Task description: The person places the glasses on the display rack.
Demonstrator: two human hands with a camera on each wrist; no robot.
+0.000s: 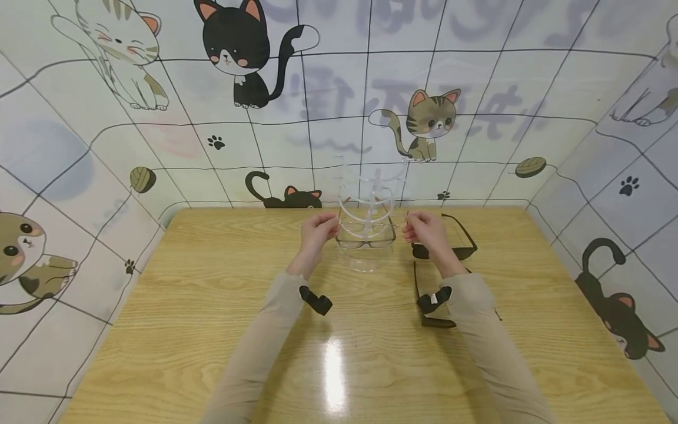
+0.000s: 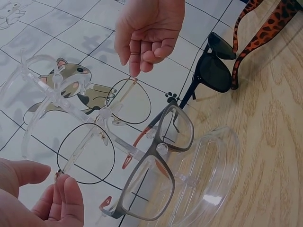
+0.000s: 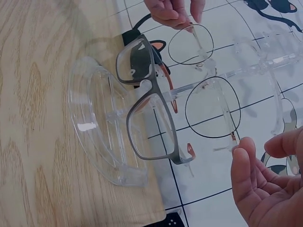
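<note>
A pair of thin-rimmed round glasses (image 2: 86, 153) sits on a clear tiered glasses stand (image 1: 365, 266) at the table's back. My left hand (image 1: 318, 231) touches one hinge with its fingertips, the thumb held apart. At the opposite hinge, the fingertips of my right hand (image 1: 428, 231) touch the frame, and a gap shows between thumb and index finger in the right wrist view. One tier lower, grey-framed rectangular glasses (image 3: 176, 142) with reddish temple tips hang on the stand. The stand's upper tiers hold nothing.
Dark sunglasses (image 1: 466, 252) lie on the wooden table (image 1: 212, 330) right of the stand. A second dark-framed pair (image 1: 438, 323) lies nearer, partly under my right forearm. Tortoiseshell temples (image 2: 262, 40) show in the left wrist view. A cat-printed wall covering (image 1: 339, 88) stands close behind.
</note>
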